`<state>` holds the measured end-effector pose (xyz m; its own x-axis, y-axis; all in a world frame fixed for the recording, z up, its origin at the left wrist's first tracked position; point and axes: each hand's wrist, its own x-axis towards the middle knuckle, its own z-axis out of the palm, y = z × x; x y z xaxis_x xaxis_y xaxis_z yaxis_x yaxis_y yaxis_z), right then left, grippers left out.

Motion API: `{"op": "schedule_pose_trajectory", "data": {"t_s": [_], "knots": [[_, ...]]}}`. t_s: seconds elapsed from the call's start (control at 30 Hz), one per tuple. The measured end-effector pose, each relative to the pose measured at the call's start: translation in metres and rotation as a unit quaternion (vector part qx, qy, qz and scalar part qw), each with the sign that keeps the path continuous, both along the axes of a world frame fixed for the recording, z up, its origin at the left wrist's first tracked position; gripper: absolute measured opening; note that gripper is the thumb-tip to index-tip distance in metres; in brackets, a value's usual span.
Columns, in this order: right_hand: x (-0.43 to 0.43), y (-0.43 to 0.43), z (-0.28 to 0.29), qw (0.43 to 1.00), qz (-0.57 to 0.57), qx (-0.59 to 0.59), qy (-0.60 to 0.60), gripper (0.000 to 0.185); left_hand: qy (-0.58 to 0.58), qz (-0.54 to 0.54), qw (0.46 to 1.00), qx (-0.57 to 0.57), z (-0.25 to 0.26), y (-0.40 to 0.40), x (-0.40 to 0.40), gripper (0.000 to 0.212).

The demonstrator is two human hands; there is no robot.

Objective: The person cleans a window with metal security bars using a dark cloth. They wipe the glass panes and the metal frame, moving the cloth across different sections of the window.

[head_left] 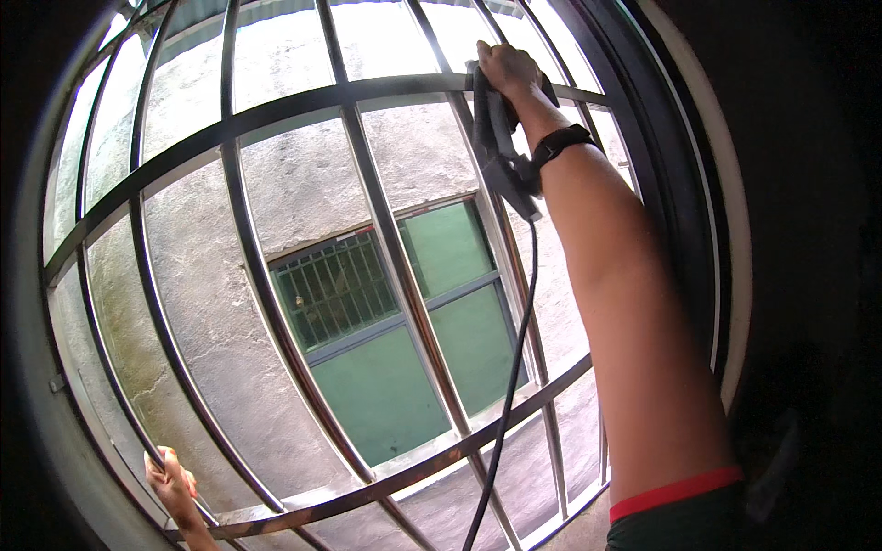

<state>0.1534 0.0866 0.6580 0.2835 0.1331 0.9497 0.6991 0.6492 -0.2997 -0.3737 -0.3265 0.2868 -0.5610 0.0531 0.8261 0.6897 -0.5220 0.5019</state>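
Observation:
A metal window grille [275,113] of round upright bars and flat crossbars stands before me. At the lower left, my left hand [171,482] is wrapped around one of its upright bars. My right hand [508,67] is raised at the upper right, closed on a dark grey, strap-like item [488,117] at the upper crossbar. Below that hand, beside the wrist, hangs a dark boxy piece [510,186]. A black cable [521,330] runs from its lower end down past the lower crossbar. My palm and fingers partly hide the strap-like item, so its exact kind is unclear.
Beyond the grille rises a rough, stained plaster wall [193,296] with a green-paned window [372,399], partly barred. A dark window frame [661,172] borders the right side. A pale frame edge [62,441] borders the left. Corrugated roofing [196,41] shows at the top.

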Motion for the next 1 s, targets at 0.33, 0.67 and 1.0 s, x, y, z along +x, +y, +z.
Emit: {"op": "schedule_pose_trajectory", "data": {"t_s": [0.33,0.67,1.0], "knots": [[-0.009,0.031,0.036,0.997,0.014,-0.035,-0.065,0.046,0.026,0.016,0.999,0.016,-0.001,0.0,-0.006,0.012],[-0.035,0.001,-0.002,0.988,0.149,0.038,0.014,0.043,0.022,0.036,0.999,-0.003,0.007,0.003,0.033,0.011],[-0.055,-0.085,-0.032,0.928,0.266,0.208,0.158,0.041,0.018,0.039,0.999,-0.009,0.013,0.006,0.045,0.015]]}}
